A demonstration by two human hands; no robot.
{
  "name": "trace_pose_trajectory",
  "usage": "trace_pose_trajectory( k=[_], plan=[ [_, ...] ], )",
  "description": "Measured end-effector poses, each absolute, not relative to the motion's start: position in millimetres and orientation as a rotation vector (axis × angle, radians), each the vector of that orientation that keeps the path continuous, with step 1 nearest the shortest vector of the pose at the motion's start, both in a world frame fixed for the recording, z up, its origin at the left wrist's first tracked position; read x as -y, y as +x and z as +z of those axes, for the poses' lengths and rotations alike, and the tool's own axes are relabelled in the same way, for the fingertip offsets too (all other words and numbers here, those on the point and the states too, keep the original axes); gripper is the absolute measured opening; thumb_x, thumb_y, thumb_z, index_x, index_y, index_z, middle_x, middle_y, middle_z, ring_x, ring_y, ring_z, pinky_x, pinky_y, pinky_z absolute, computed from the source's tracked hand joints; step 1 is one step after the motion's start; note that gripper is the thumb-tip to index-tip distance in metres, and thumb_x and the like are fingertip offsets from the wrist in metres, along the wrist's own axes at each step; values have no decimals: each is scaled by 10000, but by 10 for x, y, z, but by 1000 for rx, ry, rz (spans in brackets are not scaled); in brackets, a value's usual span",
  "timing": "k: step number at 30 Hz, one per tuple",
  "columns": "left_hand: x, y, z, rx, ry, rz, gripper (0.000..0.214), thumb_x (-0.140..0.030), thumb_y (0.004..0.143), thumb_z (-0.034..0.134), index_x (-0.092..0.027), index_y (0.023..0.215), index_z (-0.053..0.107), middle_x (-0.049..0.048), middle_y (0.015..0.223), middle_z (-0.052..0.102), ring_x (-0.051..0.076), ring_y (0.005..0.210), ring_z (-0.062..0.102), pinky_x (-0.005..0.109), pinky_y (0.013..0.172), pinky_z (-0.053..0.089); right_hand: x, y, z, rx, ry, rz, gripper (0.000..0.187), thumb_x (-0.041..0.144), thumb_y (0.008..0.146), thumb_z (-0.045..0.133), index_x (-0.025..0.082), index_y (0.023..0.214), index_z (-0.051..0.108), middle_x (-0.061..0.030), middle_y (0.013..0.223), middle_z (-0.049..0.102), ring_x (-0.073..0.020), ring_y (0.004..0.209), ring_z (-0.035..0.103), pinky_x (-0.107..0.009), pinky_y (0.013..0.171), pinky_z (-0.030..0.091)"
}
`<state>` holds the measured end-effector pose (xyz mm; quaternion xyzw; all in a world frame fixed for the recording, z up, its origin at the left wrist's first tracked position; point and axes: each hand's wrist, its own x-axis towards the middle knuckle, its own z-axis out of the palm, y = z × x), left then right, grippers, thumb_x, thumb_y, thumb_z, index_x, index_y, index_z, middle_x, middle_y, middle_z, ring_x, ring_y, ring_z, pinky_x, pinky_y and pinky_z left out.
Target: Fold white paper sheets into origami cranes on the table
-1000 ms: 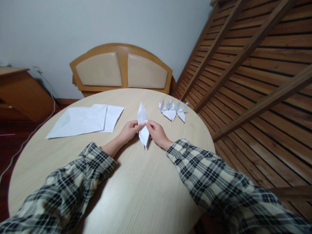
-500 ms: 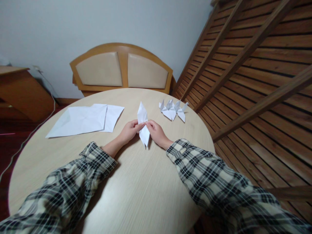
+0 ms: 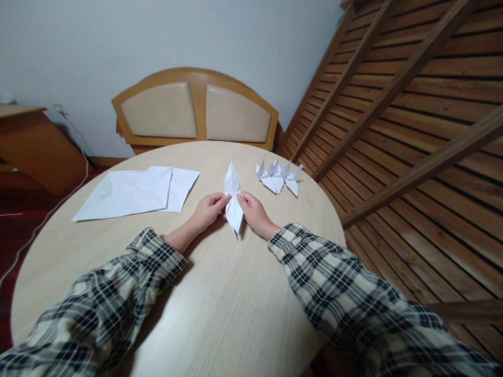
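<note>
A folded white origami paper (image 3: 234, 212), long and diamond-shaped, is held upright over the middle of the round table. Its upper end is a single point, while the lower end splits into two narrow tips. My left hand (image 3: 209, 210) pinches its left edge near the middle, thumb on the front and fingers behind. On the opposite edge my right hand (image 3: 254, 212) grips it the same way, and the fingers behind the paper are mostly hidden. Several finished white paper cranes (image 3: 278, 177) stand close together beyond my right hand.
White creased paper sheets (image 3: 129, 193) overlap on the left part of the round wooden table (image 3: 220, 314). A padded headboard (image 3: 196, 107) stands behind the table. Wooden slats (image 3: 408, 131) rise along the right, and a desk (image 3: 35, 141) with a cable is at far left.
Both thumbs have moved apart from the paper's centre to its side edges, uncovering the middle. The upper point has shifted slightly right and the paper looks straighter.
</note>
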<state>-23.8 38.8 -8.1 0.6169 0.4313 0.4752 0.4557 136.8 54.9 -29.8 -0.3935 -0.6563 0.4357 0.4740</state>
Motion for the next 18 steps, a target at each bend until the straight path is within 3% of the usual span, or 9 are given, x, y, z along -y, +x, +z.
trace_pose_trajectory(
  k=[6, 11, 16, 18],
  plan=[
    [-347, -225, -32, -1078, 1508, 1220, 375, -441, 879, 599, -188, 605, 565, -8, 496, 498, 118, 457, 434, 276, 466, 303, -555, 1376, -268, 1481, -905, 1217, 373, 567, 850, 572, 209, 748, 547, 1, 707, 529, -150, 661, 477, -286, 610, 372],
    [-339, -229, -16, -1071, 1464, 1212, 263, -408, 838, 670, -178, 725, 611, -35, 474, 475, 104, 428, 412, 268, 443, 267, -544, 1373, -227, 1364, -870, 1311, 348, 533, 799, 655, 188, 773, 614, 13, 679, 545, -112, 600, 453, -248, 537, 331],
    [-369, -252, -38, -1070, 1377, 1207, 248, -391, 821, 685, -154, 765, 636, -53, 442, 453, 77, 403, 372, 247, 429, 227, -570, 1394, -152, 1213, -901, 1612, 345, 489, 754, 728, 180, 744, 575, 110, 465, 289, -52, 400, 219, -223, 393, 122],
    [-375, -256, -44, -1034, 1311, 1208, 248, -386, 816, 687, -148, 769, 636, -61, 424, 446, 68, 391, 360, 234, 424, 231, -585, 1420, -105, 1184, -877, 1694, 320, 451, 767, 731, 170, 752, 579, 124, 445, 265, -39, 375, 175, -220, 374, 86]
  ],
)
